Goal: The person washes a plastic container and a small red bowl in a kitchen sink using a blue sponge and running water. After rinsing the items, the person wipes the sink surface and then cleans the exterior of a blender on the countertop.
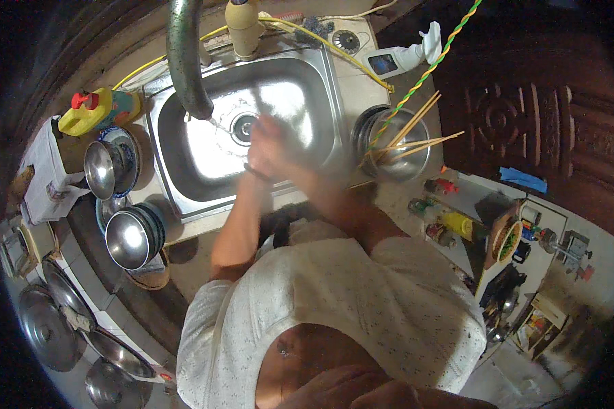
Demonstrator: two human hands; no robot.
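Note:
Both hands are together, blurred by motion, over the near part of a stainless steel sink (184, 168). My left hand (261, 156), with a dark band at its wrist, is close against my right hand (273, 135); their fingers cannot be told apart. Nothing held can be made out. Left of the hands, a large dark green curved tube or spout (187, 61) hangs over the basin, and a thin stream of water shows below its end. The sink drain (244, 129) lies just beyond the hands.
Metal bowls (128, 239) and a yellow bottle with red cap (100, 110) stand left. Right are a steel bowl with chopsticks (401, 148), a white spray bottle (394, 60) and a hanging twisted cord (422, 79). A beige bottle (243, 30) stands behind the sink.

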